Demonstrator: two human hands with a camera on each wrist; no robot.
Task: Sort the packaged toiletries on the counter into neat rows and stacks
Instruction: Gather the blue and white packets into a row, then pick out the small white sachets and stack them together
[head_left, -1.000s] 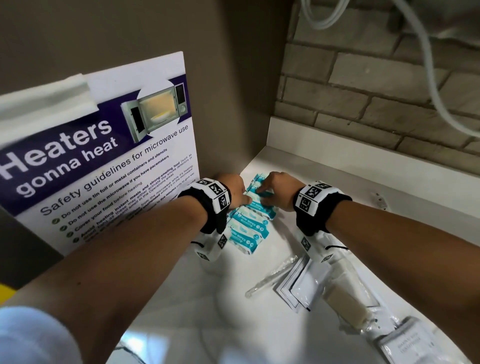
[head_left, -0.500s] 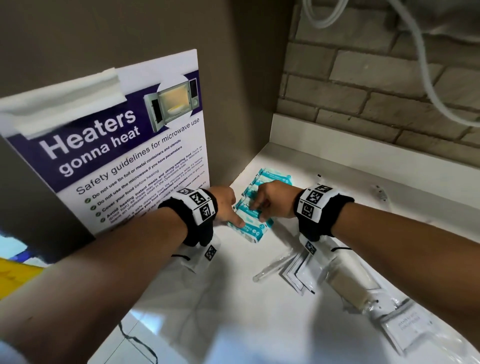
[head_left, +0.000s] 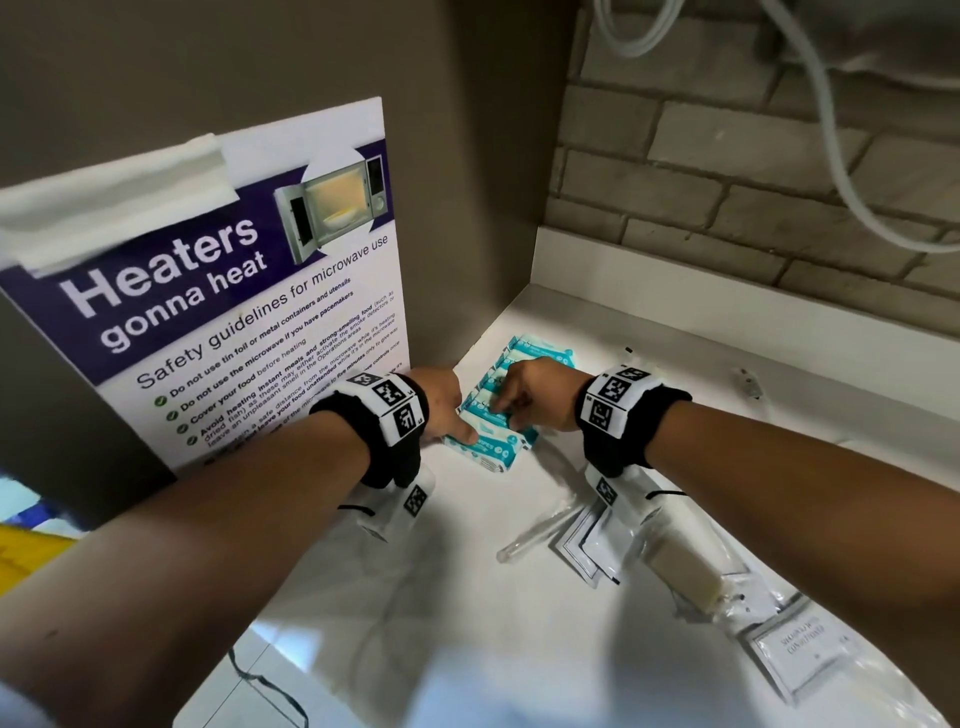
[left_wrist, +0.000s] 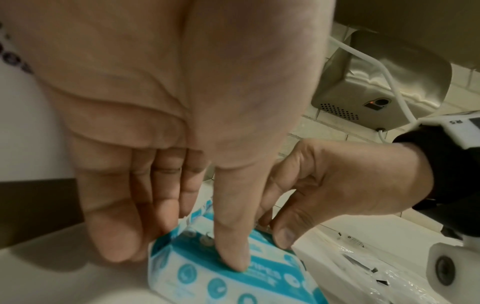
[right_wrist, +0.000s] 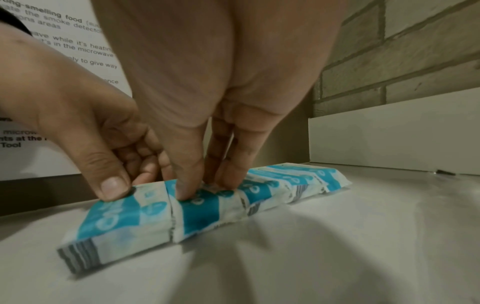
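Observation:
Several teal-and-white wipe packets lie side by side in a row on the white counter, running toward the back corner. My left hand holds the nearest packet, thumb pressed on its top and the other fingers against its left side. My right hand pinches the packets from the right, with thumb and fingertips pressed down on the tops of the packets. In the right wrist view my left hand sits at the near end of the row. The hands hide the middle packets.
A microwave safety poster leans against the left wall beside the row. To the right lie a clear-wrapped stick, flat white sachets, a bagged beige item and a conditioner sachet. A steel hand dryer hangs on the brick wall.
Both hands have slid along the row toward me, from the far packets onto the nearest ones. The far packets now show beyond the hands.

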